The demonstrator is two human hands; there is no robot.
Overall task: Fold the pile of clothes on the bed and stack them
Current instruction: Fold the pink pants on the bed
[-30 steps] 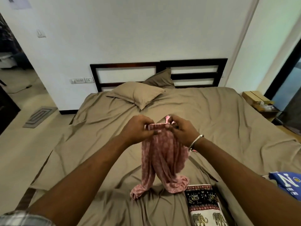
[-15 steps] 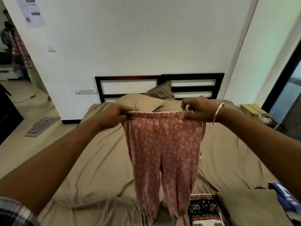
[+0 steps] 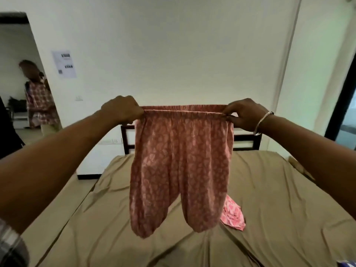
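While both hands pinch the waistband ends, left hand [image 3: 123, 109] and right hand [image 3: 243, 114] well apart | pink trousers [image 3: 181, 166] hang clear above bed [image 3: 279, 189] middle | likely light, limp, non-slip | grip: waistband corners, then cuffs.

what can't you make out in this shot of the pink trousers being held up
- Pillows and middle of the headboard, head view: hidden behind the pink trousers.
- Pink cloth on the bed: mostly covered by a trouser leg.
- Paper sheet on the wall: print too small.
- Blue item: cut off by the bottom edge.
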